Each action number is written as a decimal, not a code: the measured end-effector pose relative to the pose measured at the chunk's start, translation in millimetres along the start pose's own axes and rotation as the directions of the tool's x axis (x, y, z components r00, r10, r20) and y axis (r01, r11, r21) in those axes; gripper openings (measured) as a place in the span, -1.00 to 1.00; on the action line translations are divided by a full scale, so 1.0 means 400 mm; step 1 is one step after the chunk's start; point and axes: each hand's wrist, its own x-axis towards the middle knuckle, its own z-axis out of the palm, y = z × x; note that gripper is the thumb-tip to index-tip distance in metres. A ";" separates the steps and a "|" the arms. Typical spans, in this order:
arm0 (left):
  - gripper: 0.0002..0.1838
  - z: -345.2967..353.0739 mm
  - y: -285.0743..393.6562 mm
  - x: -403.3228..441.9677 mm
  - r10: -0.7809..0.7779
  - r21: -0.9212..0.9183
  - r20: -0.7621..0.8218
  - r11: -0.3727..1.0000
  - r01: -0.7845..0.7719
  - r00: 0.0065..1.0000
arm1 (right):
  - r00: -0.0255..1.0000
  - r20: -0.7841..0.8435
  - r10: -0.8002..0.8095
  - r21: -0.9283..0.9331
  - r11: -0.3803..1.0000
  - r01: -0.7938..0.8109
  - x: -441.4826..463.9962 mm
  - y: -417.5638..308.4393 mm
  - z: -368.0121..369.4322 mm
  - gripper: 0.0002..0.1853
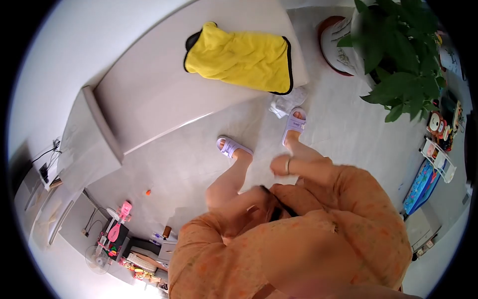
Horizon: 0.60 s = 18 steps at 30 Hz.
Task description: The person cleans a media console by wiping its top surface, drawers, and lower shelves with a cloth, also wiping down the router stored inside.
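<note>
My right hand (pixel 280 166) hangs in the air in front of my lap, a band (pixel 288 166) around its wrist. It looks curled closed, slightly blurred, and nothing shows in it. My left hand (pixel 255 201) is close to my body beside a black strap (pixel 284 205); its fingers are blurred and partly hidden, so I cannot tell whether it grips the strap. My orange patterned top (pixel 308 244) fills the lower middle. Beyond my feet, a yellow cloth with black edging (pixel 239 57) lies crumpled on the beige surface (pixel 159 89).
Purple slippers (pixel 234 147) are on my feet. A crumpled whitish, see-through item (pixel 289 102) lies near the right one. A potted plant (pixel 343 47) stands at upper right. A white rack (pixel 439 159) is at the right, a fan (pixel 98 259) at lower left. A small orange object (pixel 148 192) lies on the floor.
</note>
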 end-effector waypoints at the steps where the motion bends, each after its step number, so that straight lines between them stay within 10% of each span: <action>1: -0.61 -0.062 -0.073 -0.003 0.069 0.015 0.093 0.997 -0.071 0.993 | 0.998 -0.060 -0.014 -0.062 0.998 0.010 0.122 0.153 0.039 -0.79; 2: -0.49 -0.168 -0.009 0.012 -0.471 0.226 0.137 0.871 0.435 0.871 | 0.956 -0.270 0.114 -0.094 0.985 -0.144 0.107 0.213 -0.021 -0.78; 5: -0.22 -0.241 -0.118 -0.008 -0.485 0.444 -0.276 0.701 0.558 0.829 | 0.691 -0.614 0.383 -0.091 0.834 -0.544 0.218 0.498 -0.060 -0.78; 8: -0.22 -0.310 -0.111 -0.007 -0.540 0.404 -0.337 0.657 0.637 0.771 | 0.480 -0.543 0.689 0.135 0.636 -0.760 0.210 0.689 -0.117 -0.61; 10: -0.26 -0.354 -0.091 -0.035 -0.219 0.179 -0.551 0.912 0.369 0.806 | 0.452 -0.511 0.731 0.210 0.616 -0.759 0.242 0.794 -0.089 -0.52; 13: -0.31 -0.400 -0.074 -0.084 -0.223 0.206 -0.589 0.888 0.411 0.777 | 0.451 -0.483 0.750 0.312 0.629 -0.712 0.328 0.946 -0.025 -0.36; 16: -0.33 -0.436 -0.081 -0.127 -0.255 0.189 -0.555 0.889 0.418 0.792 | 0.319 -0.791 0.522 0.265 0.763 -0.590 0.276 0.848 -0.047 -0.25; 18: -0.35 -0.461 -0.088 -0.146 -0.245 0.208 -0.545 0.887 0.412 0.802 | 0.472 -0.770 0.430 0.301 0.896 -0.326 0.311 0.949 -0.027 -0.25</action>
